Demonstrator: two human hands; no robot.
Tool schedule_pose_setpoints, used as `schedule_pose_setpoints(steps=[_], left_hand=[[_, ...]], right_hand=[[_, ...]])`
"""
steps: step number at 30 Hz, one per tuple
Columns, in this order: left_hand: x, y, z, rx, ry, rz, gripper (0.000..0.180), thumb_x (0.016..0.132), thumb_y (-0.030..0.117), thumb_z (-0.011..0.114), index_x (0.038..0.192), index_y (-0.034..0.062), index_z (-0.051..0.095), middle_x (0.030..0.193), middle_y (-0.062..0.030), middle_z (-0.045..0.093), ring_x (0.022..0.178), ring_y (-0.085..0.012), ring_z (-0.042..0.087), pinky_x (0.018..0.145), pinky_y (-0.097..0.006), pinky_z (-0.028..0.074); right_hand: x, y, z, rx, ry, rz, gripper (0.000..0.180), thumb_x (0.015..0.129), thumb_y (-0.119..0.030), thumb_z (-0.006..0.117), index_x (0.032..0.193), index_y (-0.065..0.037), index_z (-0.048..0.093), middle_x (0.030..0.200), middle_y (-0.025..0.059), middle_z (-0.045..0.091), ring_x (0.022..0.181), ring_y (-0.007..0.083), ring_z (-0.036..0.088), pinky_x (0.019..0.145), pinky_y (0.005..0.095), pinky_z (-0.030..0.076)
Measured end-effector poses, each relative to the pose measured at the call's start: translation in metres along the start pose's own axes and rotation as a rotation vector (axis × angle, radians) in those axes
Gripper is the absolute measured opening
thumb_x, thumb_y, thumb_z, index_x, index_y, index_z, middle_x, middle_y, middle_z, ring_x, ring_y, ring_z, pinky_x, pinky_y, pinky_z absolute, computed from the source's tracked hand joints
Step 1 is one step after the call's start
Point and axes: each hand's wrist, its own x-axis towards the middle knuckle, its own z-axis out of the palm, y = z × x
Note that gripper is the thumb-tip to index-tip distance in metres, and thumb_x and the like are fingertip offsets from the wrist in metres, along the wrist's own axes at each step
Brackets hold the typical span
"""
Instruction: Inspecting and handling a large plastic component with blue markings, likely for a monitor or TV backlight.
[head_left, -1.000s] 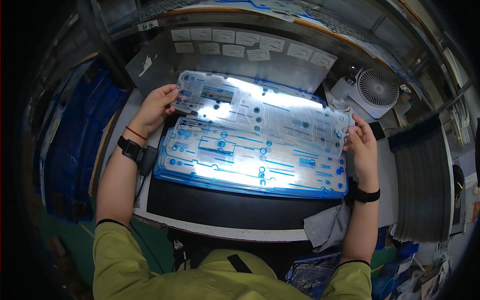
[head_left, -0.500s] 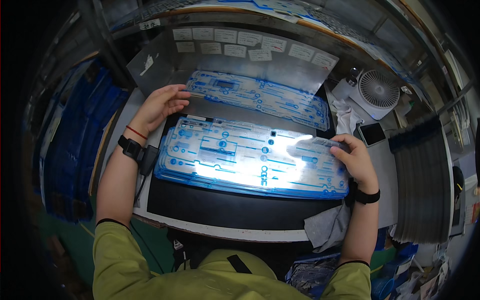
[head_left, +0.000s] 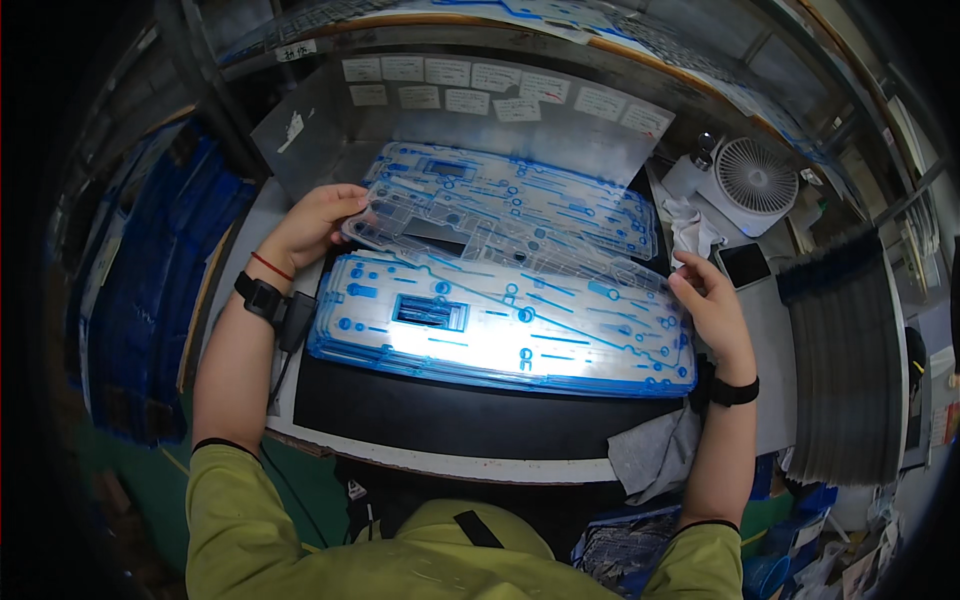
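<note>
Head view shows a clear plastic sheet with blue markings (head_left: pixel 500 235) held just above the stack of similar sheets (head_left: pixel 500 330) that lies on the black mat (head_left: pixel 450 415) in the middle of the workbench (head_left: pixel 790 330). The sheet's long axis runs left to right, from one hand to the other. The left hand (head_left: pixel 315 225) grips its left end, fingers closed over the edge, near the back left corner of the mat. The right hand (head_left: pixel 715 305) is at the right end, fingers curled at the edge (whether it really pinches, I cannot tell). A small white fan (head_left: pixel 755 180) stands at the back right of the workbench.
</note>
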Motion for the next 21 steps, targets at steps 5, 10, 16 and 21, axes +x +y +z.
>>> schedule_pose_setpoints(steps=[5,10,16,21], left_hand=[[0.004,-0.004,-0.010,-0.109,0.113,-0.078,0.022,0.097,0.015,0.056,0.110,-0.0010,0.061,0.090,-0.0067,0.068,0.057,0.0000,0.051,0.048,-0.009,0.043],[0.006,-0.006,-0.015,-0.224,0.091,-0.115,0.021,0.097,0.010,0.053,0.110,-0.0054,0.060,0.092,-0.0109,0.068,0.055,-0.0006,0.053,0.046,-0.008,0.045],[0.005,-0.004,-0.013,-0.313,-0.020,-0.156,0.026,0.096,0.006,0.050,0.117,-0.0082,0.057,0.095,-0.0132,0.068,0.056,-0.0026,0.057,0.047,-0.008,0.048],[0.007,-0.008,-0.021,-0.336,-0.010,-0.138,0.027,0.096,0.005,0.050,0.120,-0.0065,0.055,0.098,-0.0128,0.067,0.064,-0.0081,0.065,0.050,-0.010,0.053]], right_hand=[[-0.002,-0.003,-0.002,-0.180,-0.130,0.002,0.043,0.089,-0.022,0.070,0.125,0.000,0.061,0.099,0.0057,0.061,0.086,0.0120,0.055,0.079,0.0259,0.046],[-0.003,0.005,0.000,-0.192,-0.152,-0.004,0.041,0.089,-0.024,0.070,0.122,-0.001,0.063,0.100,0.0077,0.062,0.086,0.0137,0.056,0.079,0.0277,0.046],[-0.001,0.001,-0.006,-0.293,-0.090,-0.142,0.032,0.093,-0.023,0.064,0.115,-0.001,0.067,0.097,0.0092,0.063,0.086,0.0150,0.057,0.079,0.0282,0.045],[0.002,0.007,-0.007,-0.269,-0.201,-0.081,0.035,0.099,-0.026,0.054,0.116,0.003,0.064,0.099,0.0095,0.064,0.090,0.0165,0.059,0.083,0.0286,0.045]])
